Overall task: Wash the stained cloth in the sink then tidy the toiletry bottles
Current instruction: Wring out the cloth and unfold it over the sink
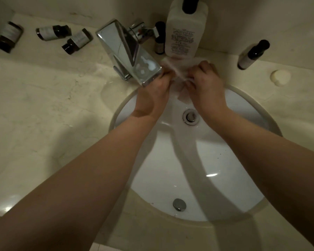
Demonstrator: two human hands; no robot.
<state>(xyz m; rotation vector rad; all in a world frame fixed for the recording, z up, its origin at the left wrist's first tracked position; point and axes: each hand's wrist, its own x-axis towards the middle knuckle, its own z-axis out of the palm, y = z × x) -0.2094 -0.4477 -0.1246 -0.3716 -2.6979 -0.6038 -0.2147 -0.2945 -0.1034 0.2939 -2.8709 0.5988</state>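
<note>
Fingers (192,82) of both hands are pinching the cloth (179,69) taut beside the faucet (127,51), likely for scrubbing over the sink (243,105); bottles (54,32) are lying toppled on the tabletop (43,105).

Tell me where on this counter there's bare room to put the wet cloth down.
The broad cream marble counter left of the white sink basin, in front of the three fallen brown bottles, is bare. It is crowded behind the chrome faucet, around the tall white bottle.
</note>
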